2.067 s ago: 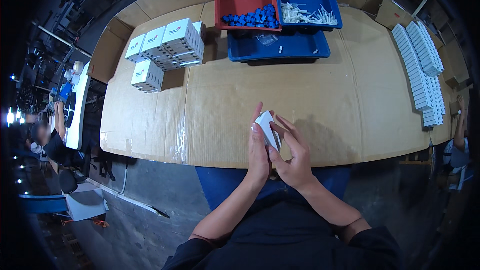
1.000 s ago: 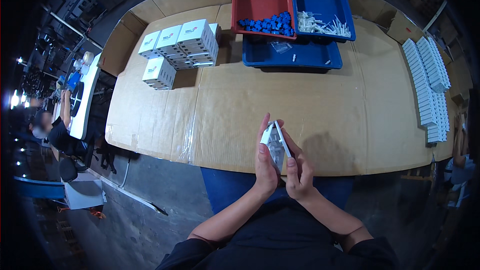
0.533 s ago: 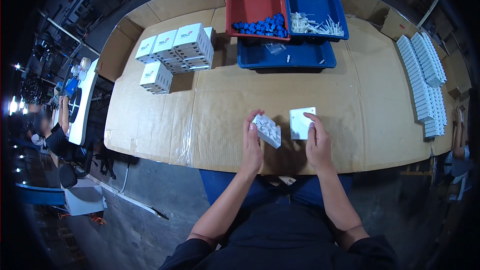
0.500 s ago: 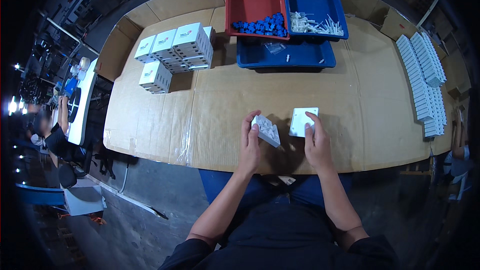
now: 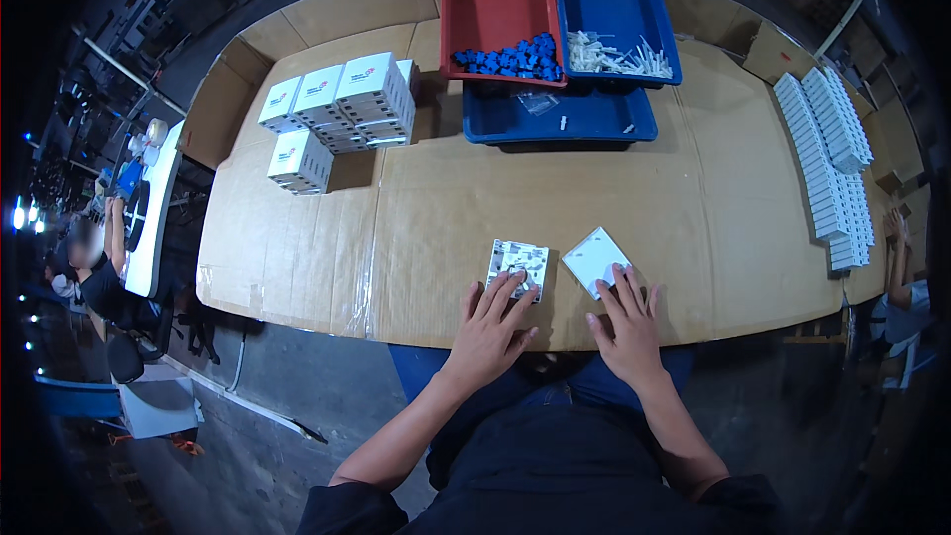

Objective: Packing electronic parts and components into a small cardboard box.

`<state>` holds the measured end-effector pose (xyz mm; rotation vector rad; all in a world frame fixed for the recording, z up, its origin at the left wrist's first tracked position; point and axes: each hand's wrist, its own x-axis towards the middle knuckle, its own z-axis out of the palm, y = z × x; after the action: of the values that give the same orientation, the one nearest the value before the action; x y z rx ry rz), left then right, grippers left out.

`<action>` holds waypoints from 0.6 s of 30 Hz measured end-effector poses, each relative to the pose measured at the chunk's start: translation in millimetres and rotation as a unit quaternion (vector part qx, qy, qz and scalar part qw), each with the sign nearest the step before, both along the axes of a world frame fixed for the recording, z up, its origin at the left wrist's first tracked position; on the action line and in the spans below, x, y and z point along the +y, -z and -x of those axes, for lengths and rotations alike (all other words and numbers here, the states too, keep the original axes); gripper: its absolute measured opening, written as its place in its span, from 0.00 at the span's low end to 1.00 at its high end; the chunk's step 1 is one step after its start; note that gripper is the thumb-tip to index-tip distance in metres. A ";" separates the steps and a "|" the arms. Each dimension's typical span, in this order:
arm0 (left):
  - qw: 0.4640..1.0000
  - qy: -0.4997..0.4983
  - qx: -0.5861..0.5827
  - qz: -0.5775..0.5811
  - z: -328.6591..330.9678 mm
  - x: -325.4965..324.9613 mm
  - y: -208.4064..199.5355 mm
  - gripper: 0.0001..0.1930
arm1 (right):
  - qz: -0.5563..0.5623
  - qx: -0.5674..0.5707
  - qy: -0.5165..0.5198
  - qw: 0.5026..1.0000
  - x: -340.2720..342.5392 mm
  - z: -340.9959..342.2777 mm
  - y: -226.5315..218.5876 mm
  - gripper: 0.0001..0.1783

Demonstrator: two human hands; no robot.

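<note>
On the near part of the cardboard-covered table lies a square white case (image 5: 507, 256), its top side patterned with pale and dark small parts. My left hand (image 5: 483, 337) rests over its near edge with fingers spread, the fingertips on the parts. To the right lies a plain white square plate (image 5: 592, 260), turned with a corner pointing away from me. The fingers of my right hand (image 5: 627, 327) are apart and touch its near right corner. Neither hand grips anything.
Beyond are a red tray (image 5: 500, 15) of blue pieces, a blue tray (image 5: 606, 15) of white sticks, and a lower blue tray (image 5: 584, 129). White boxes (image 5: 300, 160) are stacked at left, rows of white blocks (image 5: 827, 173) at right. A person (image 5: 104, 277) sits far left.
The case and the plate were held up in my hands and now lie on the table. Both hands have loosened, fingers spread, and moved nearer to me.
</note>
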<state>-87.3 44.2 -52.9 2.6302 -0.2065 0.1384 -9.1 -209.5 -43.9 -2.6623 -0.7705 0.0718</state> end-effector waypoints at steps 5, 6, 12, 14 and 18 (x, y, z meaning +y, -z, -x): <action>0.999 -0.044 -0.014 -0.003 -19.8 -13.5 3.3 0.29 | -0.017 -0.073 -0.001 0.997 27.5 -16.4 -7.5 0.27; 0.998 -0.057 -0.020 0.003 -24.9 -17.0 2.2 0.29 | -0.017 -0.068 -0.001 0.998 28.9 -21.4 -11.9 0.25; 0.992 -0.092 -0.083 0.022 -29.7 -21.2 8.3 0.27 | -0.112 -0.092 -0.021 0.989 52.9 -87.0 -37.5 0.17; 0.992 -0.094 -0.079 0.028 -27.9 -20.9 7.7 0.28 | -0.168 -0.102 -0.055 0.979 74.5 -123.3 -50.2 0.15; 0.990 -0.101 -0.087 0.043 -26.0 -21.2 7.3 0.28 | -0.177 -0.057 -0.111 0.976 132.8 -205.9 -41.8 0.18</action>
<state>-61.3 23.0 -60.3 2.5481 0.0080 0.4369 196.8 -76.6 -2.2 -2.2520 -1.0109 -0.1495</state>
